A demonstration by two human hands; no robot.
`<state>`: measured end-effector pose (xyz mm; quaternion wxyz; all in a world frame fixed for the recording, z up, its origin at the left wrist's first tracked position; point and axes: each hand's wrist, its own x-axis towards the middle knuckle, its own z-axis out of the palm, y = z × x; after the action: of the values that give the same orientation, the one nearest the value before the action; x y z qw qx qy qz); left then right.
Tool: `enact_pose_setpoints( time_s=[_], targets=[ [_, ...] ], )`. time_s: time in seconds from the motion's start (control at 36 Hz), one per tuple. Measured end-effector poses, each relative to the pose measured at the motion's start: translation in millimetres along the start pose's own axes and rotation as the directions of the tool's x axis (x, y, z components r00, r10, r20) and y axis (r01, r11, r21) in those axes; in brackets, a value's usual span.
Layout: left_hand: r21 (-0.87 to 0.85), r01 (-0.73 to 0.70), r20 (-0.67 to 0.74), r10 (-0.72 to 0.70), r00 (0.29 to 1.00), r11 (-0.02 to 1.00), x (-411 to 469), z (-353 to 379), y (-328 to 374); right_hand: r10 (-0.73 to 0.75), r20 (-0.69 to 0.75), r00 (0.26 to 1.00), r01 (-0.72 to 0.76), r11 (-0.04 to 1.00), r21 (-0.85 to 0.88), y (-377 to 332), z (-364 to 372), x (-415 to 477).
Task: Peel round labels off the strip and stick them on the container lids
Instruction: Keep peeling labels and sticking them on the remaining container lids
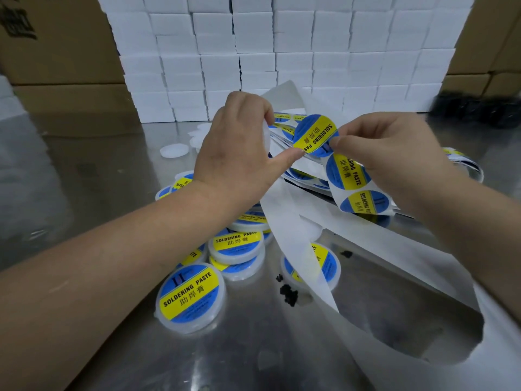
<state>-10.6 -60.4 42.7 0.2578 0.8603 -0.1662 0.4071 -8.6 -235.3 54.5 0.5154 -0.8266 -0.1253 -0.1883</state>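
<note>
Your left hand grips a bare white lid and your right hand pinches the round label by its right edge, so the label hangs between them, just right of the lid, above the labelled lids on the bench.

Lid mostly behind left hand, label edge under right fingers

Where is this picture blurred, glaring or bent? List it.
Head view: glare streaks the steel table; the white box stack bows from the wide-angle lens; the black objects at far right are smeared; the round label pinched by the right hand reads sharp.
</note>
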Motion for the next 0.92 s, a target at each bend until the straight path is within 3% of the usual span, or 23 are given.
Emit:
enact_pose_setpoints(
  time_s=[0.22, 0.31, 0.36, 0.44, 0.53, 0.69, 0.86, 0.92],
  targets=[
    [-0.022, 0.069, 0.008, -0.068, 0.998, 0.997, 3, 11, -13, -0.007, -0.046, 0.999, 0.008, 0.999, 0.037, 1, 0, 0],
    [-0.178, 0.213, -0.010, -0.218, 0.976, 0.961, 6, 11, -18, 0.014, -0.065, 0.998, -0.007, 0.994, 0.105, -1, -4, 2],
    [-0.338, 0.295, -0.011, -0.317, 0.948, 0.894, 8, 8, -16, 0.003, -0.052, 0.999, 0.004, 0.993, 0.117, -1, -5, 2],
    [-0.525, 0.306, -0.005, -0.363, 0.932, 0.794, 11, 2, -9, -0.009, 0.047, 0.999, 0.003, 0.993, 0.120, -2, -2, 0],
    [-0.711, 0.354, 0.166, -0.345, 0.924, 0.607, 10, -1, -2, -0.024, 0.171, 0.985, 0.006, 0.995, 0.102, -2, 1, -2],
    [-0.777, 0.504, 0.413, -0.298, 0.860, 0.377, 13, 0, 3, -0.059, 0.251, 0.966, 0.052, 0.998, 0.033, -4, 2, -8],
    [-0.802, 0.540, 0.488, -0.240, 0.839, 0.257, 13, -4, 3, -0.082, 0.271, 0.959, 0.063, 0.995, 0.075, -5, 1, -8],
    [-0.804, 0.569, 0.531, -0.225, 0.817, 0.170, 12, -4, 4, -0.092, 0.281, 0.955, 0.065, 0.992, 0.105, -5, 1, -8]
  ],
)
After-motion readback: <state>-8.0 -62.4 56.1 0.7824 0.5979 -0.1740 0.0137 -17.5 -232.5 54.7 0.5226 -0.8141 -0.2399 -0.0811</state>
